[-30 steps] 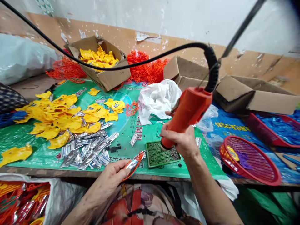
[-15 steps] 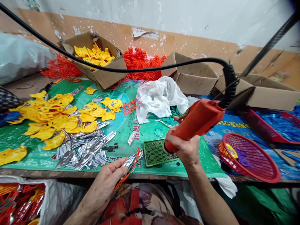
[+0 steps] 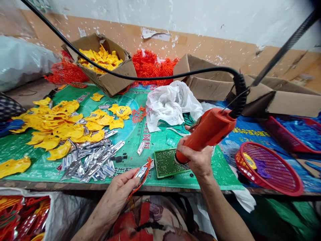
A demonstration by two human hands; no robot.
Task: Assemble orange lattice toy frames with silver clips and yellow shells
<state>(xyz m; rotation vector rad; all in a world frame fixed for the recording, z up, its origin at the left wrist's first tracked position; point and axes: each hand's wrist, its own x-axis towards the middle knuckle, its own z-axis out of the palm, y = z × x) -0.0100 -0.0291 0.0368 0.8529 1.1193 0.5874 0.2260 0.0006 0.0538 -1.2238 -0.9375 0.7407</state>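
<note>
Between the thumb and fingers of my left hand (image 3: 125, 182) is a silver plastic piece with an orange part (image 3: 142, 172), held near the table's front edge. My right hand (image 3: 198, 157) is wrapped round a red electric screwdriver (image 3: 207, 132), its tip pointing down at a green tray full of small holes (image 3: 159, 164). The tip itself is hidden behind my hand and the tool's collar. To the left lie a heap of silver pieces (image 3: 92, 162) and a pile of yellow molded pieces (image 3: 62, 124). A single silver piece (image 3: 141, 148) rests behind the tray.
A black cable (image 3: 160, 77) hangs across the table to the screwdriver. Cardboard boxes (image 3: 117, 80) stand along the wall, with orange-red netted parts (image 3: 152, 68) between. White cloth (image 3: 168, 103) lies mid-table. A red basket (image 3: 281, 187) sits at right; an open sack (image 3: 57, 214) is front left.
The screwdriver and its cable have shifted slightly left and down. My left hand has moved a little to the right with its piece, which is slightly more upright.
</note>
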